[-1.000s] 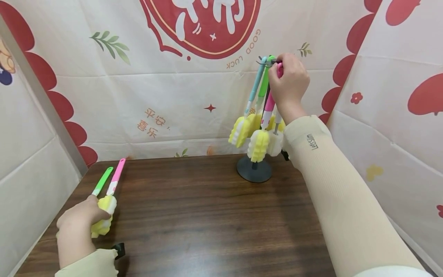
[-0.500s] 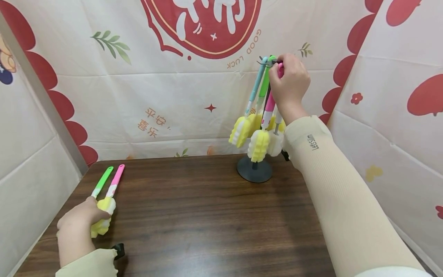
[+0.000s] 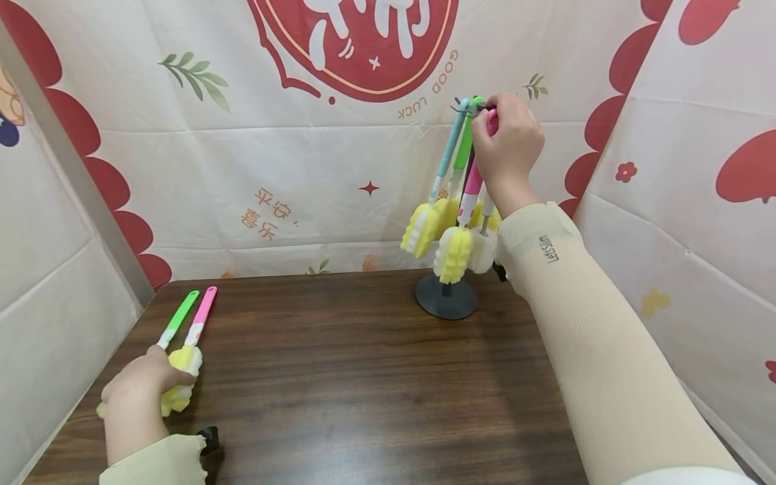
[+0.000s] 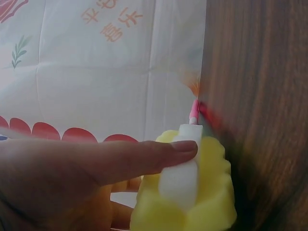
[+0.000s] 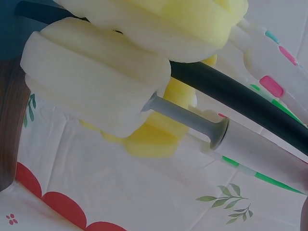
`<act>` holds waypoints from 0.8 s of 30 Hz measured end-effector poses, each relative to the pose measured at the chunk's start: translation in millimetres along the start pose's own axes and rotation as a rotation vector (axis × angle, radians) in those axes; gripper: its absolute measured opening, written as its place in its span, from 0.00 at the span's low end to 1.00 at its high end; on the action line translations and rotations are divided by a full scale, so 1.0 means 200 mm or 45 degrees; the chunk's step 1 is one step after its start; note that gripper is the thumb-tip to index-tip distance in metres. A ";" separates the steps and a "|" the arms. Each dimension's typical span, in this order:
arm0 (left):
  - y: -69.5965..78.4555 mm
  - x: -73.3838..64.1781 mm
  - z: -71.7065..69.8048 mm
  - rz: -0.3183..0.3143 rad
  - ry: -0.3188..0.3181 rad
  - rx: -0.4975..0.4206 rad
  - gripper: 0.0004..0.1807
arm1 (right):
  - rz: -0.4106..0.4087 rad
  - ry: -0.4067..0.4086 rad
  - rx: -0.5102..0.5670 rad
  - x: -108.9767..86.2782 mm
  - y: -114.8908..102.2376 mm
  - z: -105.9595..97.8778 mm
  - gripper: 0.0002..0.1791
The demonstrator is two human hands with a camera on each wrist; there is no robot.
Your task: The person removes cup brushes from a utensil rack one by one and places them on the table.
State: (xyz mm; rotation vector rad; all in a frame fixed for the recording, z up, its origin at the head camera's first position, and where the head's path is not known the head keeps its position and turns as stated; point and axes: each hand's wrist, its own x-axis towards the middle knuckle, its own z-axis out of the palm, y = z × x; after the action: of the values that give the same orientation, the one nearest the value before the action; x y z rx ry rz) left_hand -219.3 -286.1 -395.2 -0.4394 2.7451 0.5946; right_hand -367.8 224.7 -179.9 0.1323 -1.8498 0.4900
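Observation:
On the table's left side my left hand (image 3: pixel 142 384) holds the yellow-and-white sponge head of a pink-handled sponge brush (image 3: pixel 203 313). In the left wrist view my thumb lies across that sponge head (image 4: pixel 211 192). A green-handled sponge brush (image 3: pixel 180 313) lies just left of it, its head mostly hidden by my hand. My right hand (image 3: pixel 509 145), fingers curled, grips the top of a white-handled sponge brush (image 5: pixel 260 149) at the hooks of a dark stand (image 3: pixel 445 298). Its pale sponge head (image 5: pixel 96 77) hangs down. The fingertips are partly hidden.
Blue (image 3: pixel 448 151), green (image 3: pixel 464 145) and pink-handled (image 3: pixel 471 185) sponge brushes also hang from the stand, close to my right hand. A printed cloth (image 3: pixel 339 175) rises behind the wooden table (image 3: pixel 339 364); side cloths stand left and right.
The pink-handled brush on the table has slid slightly toward me, and its handle end sits lower beside the green one. My right hand stays at the top of the stand.

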 end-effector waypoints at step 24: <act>0.02 -0.03 -0.05 -0.087 0.102 0.027 0.51 | 0.011 0.009 0.007 0.01 0.00 0.01 0.19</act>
State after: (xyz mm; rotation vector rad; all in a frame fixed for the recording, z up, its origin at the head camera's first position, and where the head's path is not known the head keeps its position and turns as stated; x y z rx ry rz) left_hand -217.2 -284.5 -383.3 -0.5615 2.7963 0.5415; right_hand -368.9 223.5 -178.9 0.1258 -1.8431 0.5007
